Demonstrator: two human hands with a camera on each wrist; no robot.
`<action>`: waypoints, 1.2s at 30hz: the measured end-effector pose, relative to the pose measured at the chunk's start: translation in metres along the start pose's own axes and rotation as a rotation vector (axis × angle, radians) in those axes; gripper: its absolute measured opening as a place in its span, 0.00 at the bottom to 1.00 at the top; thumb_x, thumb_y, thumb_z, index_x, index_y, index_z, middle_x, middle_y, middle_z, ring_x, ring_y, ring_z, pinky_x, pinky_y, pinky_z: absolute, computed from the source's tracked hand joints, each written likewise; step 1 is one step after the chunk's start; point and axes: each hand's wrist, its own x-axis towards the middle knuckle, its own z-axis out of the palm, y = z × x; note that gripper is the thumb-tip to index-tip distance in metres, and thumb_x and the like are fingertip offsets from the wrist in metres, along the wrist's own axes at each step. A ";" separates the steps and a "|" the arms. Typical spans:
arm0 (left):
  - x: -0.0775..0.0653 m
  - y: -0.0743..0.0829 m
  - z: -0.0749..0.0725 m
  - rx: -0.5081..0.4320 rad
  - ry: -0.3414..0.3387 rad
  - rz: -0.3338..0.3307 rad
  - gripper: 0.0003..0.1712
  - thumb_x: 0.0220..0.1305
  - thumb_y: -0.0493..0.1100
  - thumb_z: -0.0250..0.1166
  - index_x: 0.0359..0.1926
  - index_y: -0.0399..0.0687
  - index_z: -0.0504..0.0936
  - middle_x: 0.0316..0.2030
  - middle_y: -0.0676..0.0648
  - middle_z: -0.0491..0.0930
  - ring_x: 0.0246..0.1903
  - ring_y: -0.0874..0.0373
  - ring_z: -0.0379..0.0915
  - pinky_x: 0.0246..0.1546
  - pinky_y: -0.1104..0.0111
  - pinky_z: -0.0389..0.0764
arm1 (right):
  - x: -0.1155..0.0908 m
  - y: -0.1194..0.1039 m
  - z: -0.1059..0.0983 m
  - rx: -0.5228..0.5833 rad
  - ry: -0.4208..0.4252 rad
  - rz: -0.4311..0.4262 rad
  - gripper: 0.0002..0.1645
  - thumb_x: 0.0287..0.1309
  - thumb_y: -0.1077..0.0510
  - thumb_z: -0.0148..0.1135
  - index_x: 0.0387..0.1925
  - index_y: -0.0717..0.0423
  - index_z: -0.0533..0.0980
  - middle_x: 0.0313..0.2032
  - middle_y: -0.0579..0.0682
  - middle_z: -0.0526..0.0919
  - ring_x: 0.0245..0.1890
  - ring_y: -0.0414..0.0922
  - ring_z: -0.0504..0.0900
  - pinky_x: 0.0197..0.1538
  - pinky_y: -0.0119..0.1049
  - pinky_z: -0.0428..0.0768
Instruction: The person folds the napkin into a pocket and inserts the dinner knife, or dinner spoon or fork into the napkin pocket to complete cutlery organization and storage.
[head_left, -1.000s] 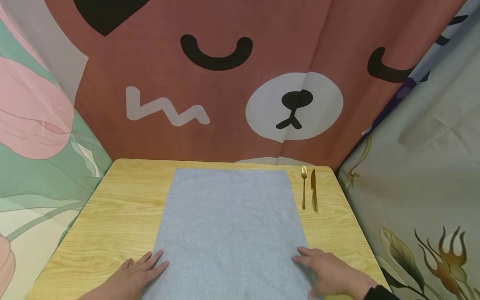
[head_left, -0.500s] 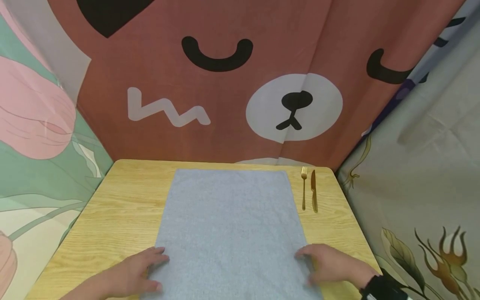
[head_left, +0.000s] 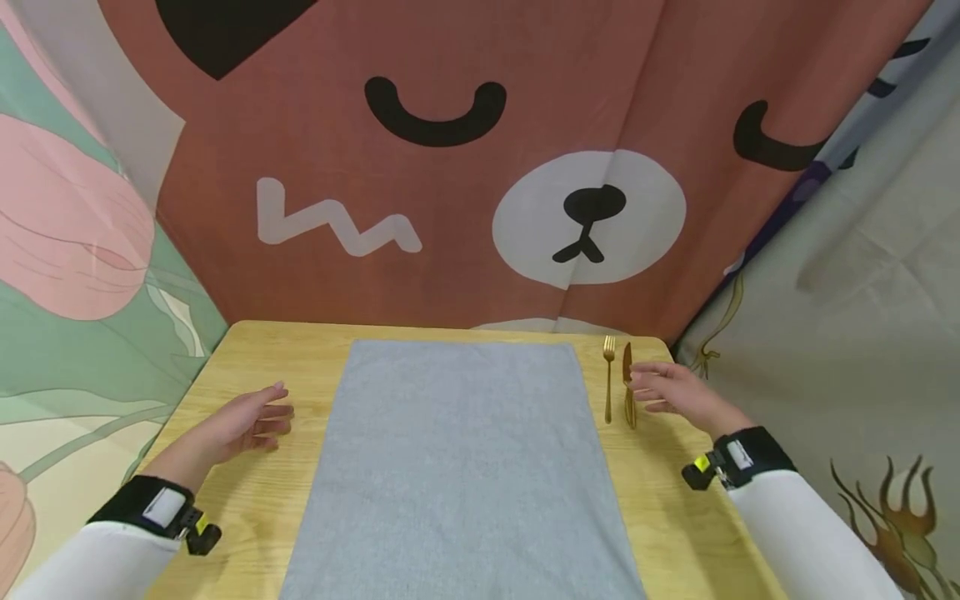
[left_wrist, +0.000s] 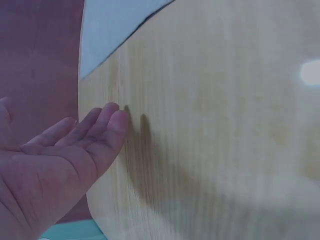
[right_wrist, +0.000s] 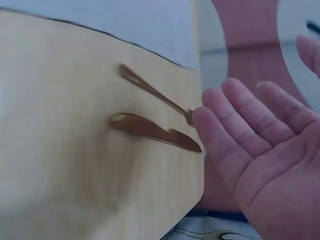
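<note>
The bare right hand (head_left: 667, 390) hangs empty, fingers loose, over the thin gold metal knife (right_wrist: 150, 129); a low swing could knock it into the thin gold metal fork (head_left: 608, 380). Both lie at two o'clock from the flat grey-blue cloth (head_left: 465, 467). The bare left hand (head_left: 242, 425), empty too, is at nine o'clock; dragging could wrinkle the cloth.

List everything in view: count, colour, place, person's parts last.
Table: 1, light wood, lower centre.
Cloth: 1, blue-grey, flat mid-table.
Fork: 1, gold, right of cloth.
Knife: 1, gold, right of fork.
Bear backdrop: 1, mostly brown, behind table.
Left backdrop: 1, green-pink, left of table.
Right backdrop: 1, mostly grey, right of table.
Straps: 2, black, one per wrist.
Devices: 2, black-yellow, on straps.
Sleeves: 2, white, on forearms.
Left hand: 1, bare, above table's left.
Right hand: 1, bare, above table, by knife.
</note>
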 end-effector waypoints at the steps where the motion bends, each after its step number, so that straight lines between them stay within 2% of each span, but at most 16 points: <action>1: 0.006 0.001 -0.004 -0.014 -0.002 -0.004 0.56 0.76 0.73 0.40 0.81 0.34 0.37 0.78 0.26 0.50 0.63 0.48 0.75 0.54 0.58 0.84 | 0.008 -0.002 -0.004 0.011 0.012 0.008 0.49 0.72 0.32 0.55 0.77 0.62 0.58 0.71 0.71 0.69 0.68 0.65 0.75 0.63 0.52 0.81; 4: 0.020 0.005 -0.009 -0.043 0.010 -0.014 0.58 0.74 0.76 0.39 0.82 0.35 0.35 0.78 0.26 0.50 0.59 0.56 0.76 0.51 0.60 0.83 | 0.030 -0.007 -0.013 0.042 0.043 0.030 0.56 0.68 0.26 0.52 0.79 0.61 0.53 0.73 0.71 0.66 0.71 0.67 0.70 0.67 0.54 0.78; 9: 0.042 0.013 -0.005 -0.055 0.078 -0.039 0.58 0.72 0.77 0.38 0.82 0.42 0.31 0.78 0.29 0.53 0.57 0.53 0.74 0.49 0.61 0.81 | 0.055 -0.009 -0.015 0.069 0.097 0.049 0.57 0.67 0.24 0.51 0.80 0.58 0.51 0.74 0.69 0.64 0.73 0.66 0.67 0.72 0.59 0.71; 14: 0.062 0.026 0.000 -0.085 0.147 -0.069 0.57 0.73 0.77 0.37 0.83 0.44 0.31 0.76 0.32 0.58 0.53 0.52 0.75 0.48 0.61 0.79 | 0.080 -0.020 -0.001 0.108 0.094 0.098 0.57 0.68 0.25 0.52 0.81 0.56 0.49 0.76 0.67 0.62 0.75 0.63 0.66 0.75 0.59 0.66; 20: 0.085 0.045 0.010 -0.148 0.177 -0.090 0.55 0.74 0.75 0.39 0.83 0.44 0.34 0.75 0.35 0.59 0.50 0.54 0.74 0.48 0.61 0.79 | 0.110 -0.034 0.022 0.115 0.074 0.170 0.52 0.73 0.30 0.50 0.81 0.56 0.48 0.76 0.66 0.61 0.76 0.62 0.64 0.76 0.59 0.65; 25: 0.103 0.057 0.020 -0.208 0.212 -0.102 0.56 0.72 0.77 0.41 0.83 0.45 0.38 0.71 0.39 0.64 0.46 0.56 0.73 0.46 0.63 0.78 | 0.121 -0.036 0.034 0.125 0.081 0.230 0.45 0.76 0.37 0.50 0.81 0.56 0.50 0.76 0.64 0.61 0.74 0.62 0.64 0.75 0.59 0.66; 28: 0.110 0.063 0.023 -0.215 0.229 -0.103 0.56 0.72 0.78 0.41 0.83 0.45 0.40 0.69 0.40 0.65 0.47 0.55 0.72 0.46 0.64 0.78 | 0.124 -0.036 0.039 0.138 0.091 0.255 0.43 0.76 0.39 0.51 0.79 0.55 0.53 0.71 0.63 0.63 0.68 0.60 0.67 0.74 0.58 0.68; 30: 0.114 0.064 0.023 -0.210 0.236 -0.103 0.56 0.72 0.78 0.40 0.83 0.45 0.42 0.69 0.40 0.67 0.47 0.55 0.72 0.44 0.65 0.77 | 0.126 -0.035 0.041 0.136 0.093 0.268 0.43 0.75 0.38 0.51 0.78 0.56 0.54 0.66 0.63 0.65 0.63 0.59 0.69 0.70 0.56 0.70; 33: 0.116 0.065 0.022 -0.208 0.232 -0.105 0.54 0.73 0.77 0.39 0.83 0.45 0.43 0.70 0.39 0.67 0.48 0.55 0.72 0.42 0.67 0.75 | 0.130 -0.034 0.044 0.127 0.085 0.302 0.46 0.74 0.36 0.52 0.79 0.56 0.53 0.66 0.62 0.66 0.61 0.57 0.69 0.70 0.54 0.71; 36: 0.118 0.064 0.022 -0.205 0.224 -0.110 0.54 0.73 0.76 0.39 0.83 0.44 0.44 0.71 0.39 0.67 0.50 0.54 0.72 0.42 0.67 0.74 | 0.134 -0.032 0.046 0.105 0.073 0.333 0.49 0.72 0.35 0.54 0.80 0.56 0.50 0.71 0.62 0.66 0.66 0.56 0.69 0.73 0.54 0.70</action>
